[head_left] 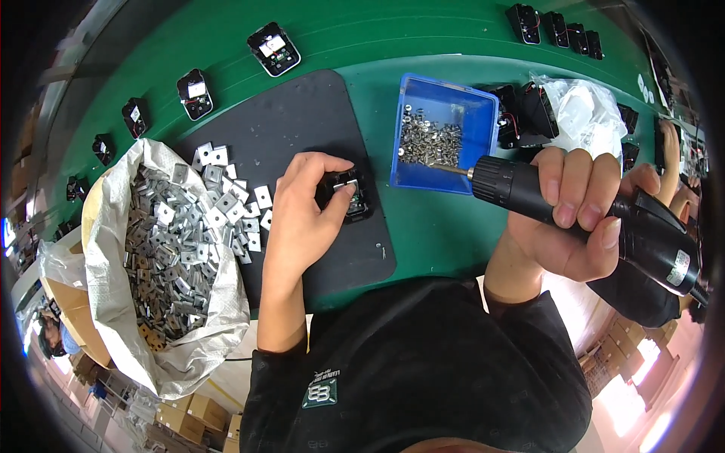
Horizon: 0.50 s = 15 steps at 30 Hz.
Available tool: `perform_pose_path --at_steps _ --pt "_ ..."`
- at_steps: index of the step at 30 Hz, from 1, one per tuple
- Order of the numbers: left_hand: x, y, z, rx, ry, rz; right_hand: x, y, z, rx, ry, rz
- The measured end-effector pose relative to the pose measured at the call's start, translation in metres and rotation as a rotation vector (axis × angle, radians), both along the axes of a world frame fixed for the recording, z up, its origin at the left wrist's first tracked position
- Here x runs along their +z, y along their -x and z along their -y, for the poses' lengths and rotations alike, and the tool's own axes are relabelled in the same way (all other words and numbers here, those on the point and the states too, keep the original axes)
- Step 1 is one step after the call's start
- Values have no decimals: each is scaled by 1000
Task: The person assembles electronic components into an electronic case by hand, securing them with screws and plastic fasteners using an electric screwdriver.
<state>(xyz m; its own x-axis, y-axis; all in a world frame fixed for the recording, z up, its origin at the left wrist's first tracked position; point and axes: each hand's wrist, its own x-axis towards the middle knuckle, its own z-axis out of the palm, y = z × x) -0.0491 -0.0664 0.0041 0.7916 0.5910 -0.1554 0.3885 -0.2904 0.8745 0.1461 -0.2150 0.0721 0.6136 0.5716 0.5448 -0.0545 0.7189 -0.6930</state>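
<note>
My left hand point(308, 208) grips a small black housing point(358, 205) by its edge on the dark mat; thumb and forefinger reach over its open top, where a bit of green shows inside. My right hand point(578, 204) is wrapped round a black electric screwdriver point(521, 186), held in the air and pointing left. The thin bit of the screwdriver reaches over the near wall of a blue bin point(438, 181). Small silver screws point(432, 143) lie heaped in that bin; whether the tip touches any of them I cannot tell.
A white sack point(113, 302) full of square metal plates with holes stands left; loose plates point(225, 202) spill onto the black mat point(302, 106). Black housings point(273, 50) line the green bench's far side. A clear plastic bag point(581, 113) lies right of the bin. Another person's arm point(669, 162) shows far right.
</note>
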Motion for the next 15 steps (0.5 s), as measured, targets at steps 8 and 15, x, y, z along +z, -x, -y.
perform_pose_path --at_steps 8,15 --pt "34 -38 13 -185 -576 267 7 -8 12 68 -28 57" --pt "18 -66 22 -232 -521 420 11 -5 13 -17 -14 -44"
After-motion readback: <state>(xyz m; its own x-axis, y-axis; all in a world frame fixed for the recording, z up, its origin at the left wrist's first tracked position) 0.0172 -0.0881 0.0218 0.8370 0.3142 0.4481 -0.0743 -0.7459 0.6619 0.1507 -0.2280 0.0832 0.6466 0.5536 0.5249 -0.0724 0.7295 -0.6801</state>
